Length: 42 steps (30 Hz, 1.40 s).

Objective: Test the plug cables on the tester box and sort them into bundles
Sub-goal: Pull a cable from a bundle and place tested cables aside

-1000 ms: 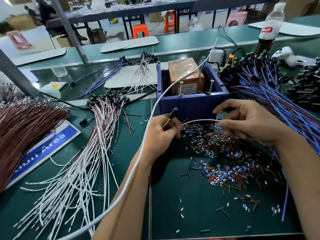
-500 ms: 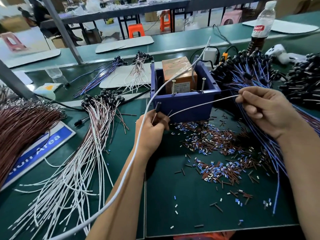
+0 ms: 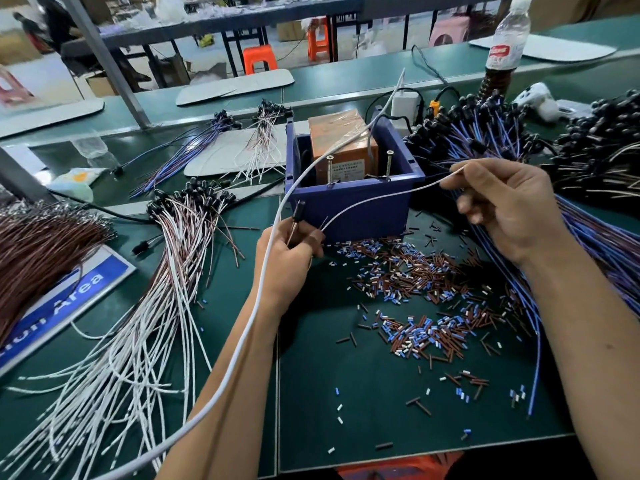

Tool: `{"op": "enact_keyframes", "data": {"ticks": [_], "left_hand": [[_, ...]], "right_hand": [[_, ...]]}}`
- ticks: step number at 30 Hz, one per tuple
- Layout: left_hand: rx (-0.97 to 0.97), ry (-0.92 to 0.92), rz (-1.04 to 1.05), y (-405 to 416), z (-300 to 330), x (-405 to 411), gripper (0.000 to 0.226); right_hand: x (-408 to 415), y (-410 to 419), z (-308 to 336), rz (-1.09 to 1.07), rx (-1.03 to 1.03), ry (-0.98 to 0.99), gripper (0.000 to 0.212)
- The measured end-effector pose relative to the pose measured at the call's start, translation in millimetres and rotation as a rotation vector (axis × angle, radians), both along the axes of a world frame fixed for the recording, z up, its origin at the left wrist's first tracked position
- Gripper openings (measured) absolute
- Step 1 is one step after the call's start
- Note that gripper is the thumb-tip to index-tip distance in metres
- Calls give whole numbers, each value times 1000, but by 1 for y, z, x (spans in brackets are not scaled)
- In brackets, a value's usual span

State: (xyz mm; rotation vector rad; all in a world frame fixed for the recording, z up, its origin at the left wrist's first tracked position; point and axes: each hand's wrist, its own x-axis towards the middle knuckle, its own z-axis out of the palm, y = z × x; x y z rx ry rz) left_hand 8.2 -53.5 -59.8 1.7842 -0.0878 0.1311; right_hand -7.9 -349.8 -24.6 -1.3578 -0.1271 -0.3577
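The left hand (image 3: 291, 252) pinches the plug cable (image 3: 374, 199) near its black plug (image 3: 298, 211), just in front of the blue tester box (image 3: 353, 202); the right hand (image 3: 505, 209) pinches its free end, right of the box. Keeping the wire taut should help guide the bare ends to the box's screw posts (image 3: 389, 164).

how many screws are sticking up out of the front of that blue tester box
2. One screw stands at the front wall of the blue box, left of centre; the other screw stands to its right. The orange unit could hide others behind it.
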Motion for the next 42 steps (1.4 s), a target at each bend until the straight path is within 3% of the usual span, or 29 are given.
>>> {"op": "enact_keyframes", "data": {"ticks": [7,9,12,14,18,20,24,26,30,36,42], "left_hand": [[42,-32,-37,-1,3,-6,15],[71,-166,3,-6,4,-12,18],[172,-555,204,-21,7,-23,10],[193,-736,258,-31,8,-26,6],[132,-818,284,-45,10,-27,4],[3,-765,316,-53,15,-30,7],[-594,-322,498,-58,33,-23,14],[-721,-192,526,-54,38,-15,17],[-549,-118,428,-49,44,-14,5],[-311,-151,436,-48,56,-12,19],[-184,-187,451,-47,55,-12,16]], "right_hand": [[0,5,-1,-43,-16,-46,4],[1,7,-2,-23,0,-64,2],[2,18,-3,-53,-6,-75,5],[3,31,-6,-234,-105,-110,10],[0,61,-11,-651,-440,-234,13],[-3,71,-10,-746,-539,-322,16],[-4,83,-8,-776,-701,-405,18],[-4,85,-8,-771,-733,-406,18],[-6,89,-4,-742,-753,-416,18],[-8,93,-5,-714,-756,-444,18],[-7,95,-6,-722,-734,-425,18]]}}
